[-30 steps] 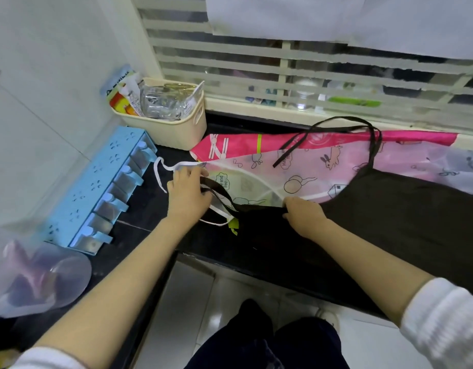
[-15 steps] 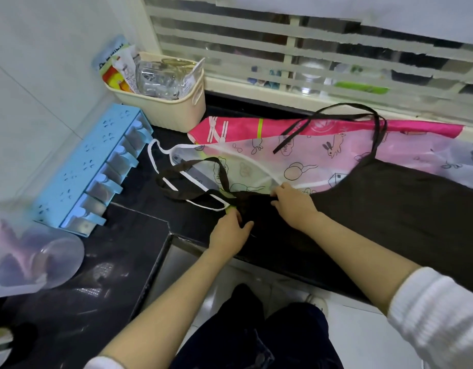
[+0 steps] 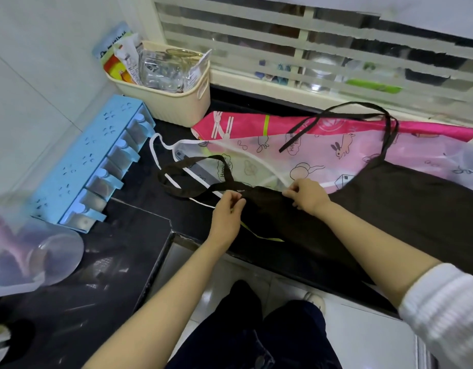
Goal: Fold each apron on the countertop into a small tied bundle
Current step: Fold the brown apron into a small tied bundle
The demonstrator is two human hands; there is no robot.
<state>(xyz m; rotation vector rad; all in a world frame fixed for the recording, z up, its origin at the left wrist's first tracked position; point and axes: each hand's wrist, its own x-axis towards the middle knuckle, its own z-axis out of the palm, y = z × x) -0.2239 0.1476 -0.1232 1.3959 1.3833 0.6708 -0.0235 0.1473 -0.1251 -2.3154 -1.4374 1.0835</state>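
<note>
We see the black apron [image 3: 390, 209] spread flat on the dark countertop [image 3: 139, 217], running from centre to right, its near edge hanging over the counter's lip; it lies over a pink cartoon-print apron [image 3: 323, 145] that shows on its far side. The left hand [image 3: 228, 209] pinches the black apron's left corner, where the black neck strap [image 3: 192, 179] loops away left; the right hand [image 3: 306, 194], fingers curled, pinches the same top edge just to the right. A black tie [image 3: 363, 110] trails over the pink apron. Far left, a cream basket [image 3: 176, 105] holds printed packets, crinkled clear plastic and a gold-coloured ring. The blue rack [image 3: 91, 161] has a row of clear compartments; we cannot tell their contents. Near left, a clear jug [image 3: 35, 257] holds something pink, blurred.
</note>
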